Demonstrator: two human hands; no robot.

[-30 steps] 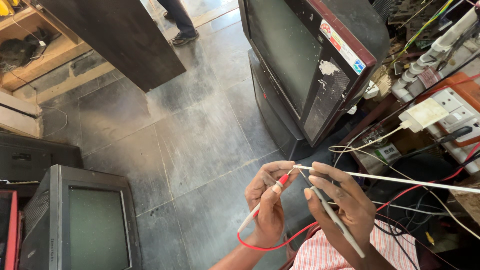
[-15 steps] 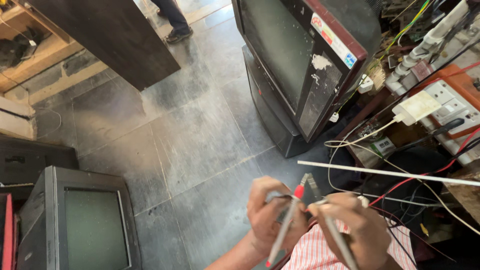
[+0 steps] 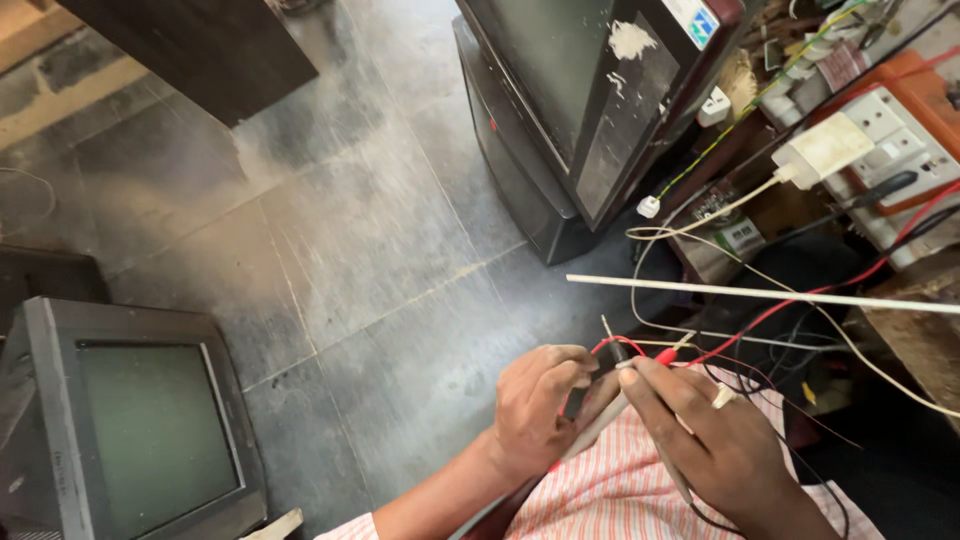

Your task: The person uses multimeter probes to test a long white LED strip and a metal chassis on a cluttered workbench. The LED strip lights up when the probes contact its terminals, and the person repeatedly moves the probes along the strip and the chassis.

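Note:
My left hand and my right hand meet low in the head view, over my striped lap. Together they pinch a thin metal probe tip and the end of a red wire. The left fingers curl round a dark handle. The right hand also grips a slim grey probe that runs down under the palm. The red wire loops away to the right toward an orange switch box.
An old grey television stands on the floor at lower left. Another television with a red-trimmed case stands ahead. A cluttered bench with sockets, a white plug adapter and tangled cables fills the right. A thin white rod crosses there.
My view has tilted and moved closer to the floor and the bench. My hands have drawn together, and the probes now point up between the fingers instead of slanting down.

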